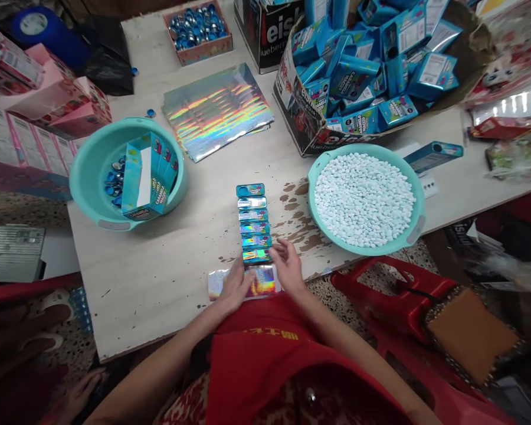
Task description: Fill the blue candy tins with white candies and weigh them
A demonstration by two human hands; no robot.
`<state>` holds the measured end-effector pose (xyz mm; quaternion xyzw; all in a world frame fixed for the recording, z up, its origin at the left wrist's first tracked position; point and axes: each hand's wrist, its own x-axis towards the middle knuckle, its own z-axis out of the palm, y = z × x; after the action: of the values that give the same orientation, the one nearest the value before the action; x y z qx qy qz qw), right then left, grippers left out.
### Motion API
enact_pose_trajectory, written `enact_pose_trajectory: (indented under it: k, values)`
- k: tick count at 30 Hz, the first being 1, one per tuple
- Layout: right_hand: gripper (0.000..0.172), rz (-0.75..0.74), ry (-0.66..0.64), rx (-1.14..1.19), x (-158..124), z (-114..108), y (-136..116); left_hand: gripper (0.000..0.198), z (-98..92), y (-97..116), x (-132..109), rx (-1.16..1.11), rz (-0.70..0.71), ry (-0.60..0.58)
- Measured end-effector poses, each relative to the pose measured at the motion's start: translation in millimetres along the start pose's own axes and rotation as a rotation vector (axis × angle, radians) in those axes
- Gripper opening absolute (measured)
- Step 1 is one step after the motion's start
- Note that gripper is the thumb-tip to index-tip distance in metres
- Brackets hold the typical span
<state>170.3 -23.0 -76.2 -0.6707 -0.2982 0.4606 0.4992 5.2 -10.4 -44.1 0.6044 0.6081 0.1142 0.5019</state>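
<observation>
A column of several small blue candy boxes [253, 228] with shiny tops lies in front of me on the table. My left hand [236, 284] is beside the left end of the nearest box, its fingers stretched forward and its thumb apart over a holographic strip [265, 280]. At that box's right end is my right hand [287, 264], with fingers loosely bent and spread; the fingertips look close to or touching the box. The strip lies at the table's front edge, partly covered by my left hand.
A turquoise basin of white candies [365, 200] stands at right. Another turquoise basin [86, 171] at left holds blue caps and a blue carton. Holographic sheets [216, 109], a box of caps [199, 32] and a large carton of blue packs [305, 127] lie behind. A red chair [393, 295] is at right.
</observation>
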Motion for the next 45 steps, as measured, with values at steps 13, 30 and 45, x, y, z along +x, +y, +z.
enact_pose_trajectory:
  k: [13,30,45]
  values:
    - [0.025,-0.748,-0.189,-0.954,-32.4,-36.5,37.9,0.035,9.1,11.1,10.4,0.685,0.117,-0.254]
    - [0.02,-0.941,-0.213,-0.934,-33.1,-38.0,45.3,0.031,9.8,1.0,18.8,0.548,0.079,-0.21]
    - [0.012,-0.647,-0.449,-0.734,-41.5,-80.2,-63.1,0.028,-2.7,4.9,4.6,0.556,0.343,-0.062]
